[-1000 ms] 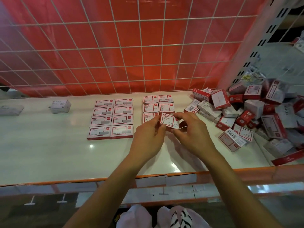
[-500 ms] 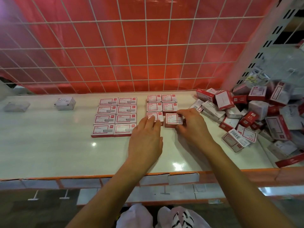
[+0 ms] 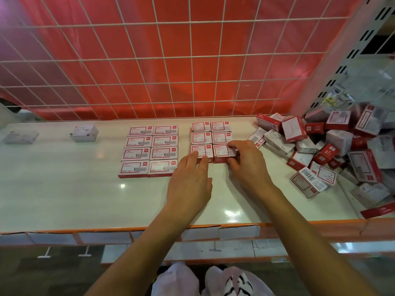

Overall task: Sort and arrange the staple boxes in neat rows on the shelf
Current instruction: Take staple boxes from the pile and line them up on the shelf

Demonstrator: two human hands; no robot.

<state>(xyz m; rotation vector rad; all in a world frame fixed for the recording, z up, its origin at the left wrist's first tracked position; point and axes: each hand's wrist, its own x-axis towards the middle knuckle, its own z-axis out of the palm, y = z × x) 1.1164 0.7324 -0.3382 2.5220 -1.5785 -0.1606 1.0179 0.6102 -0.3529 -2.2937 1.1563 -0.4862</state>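
Your right grip (image 3: pixel 245 165) pinches the front box (image 3: pixel 221 152); left grip (image 3: pixel 189 184), fingers straight, touches its neighbour (image 3: pixel 199 151); the pile (image 3: pixel 333 144) rightward lies unsorted.

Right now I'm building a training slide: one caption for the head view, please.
Right hand grips the front-right staple box of a two-column block; left hand touches the neighbouring box.

8-box grid (image 3: pixel 162 153) left of 6-box grid (image 3: pixel 221 138); loose pile (image 3: pixel 294 129) right.
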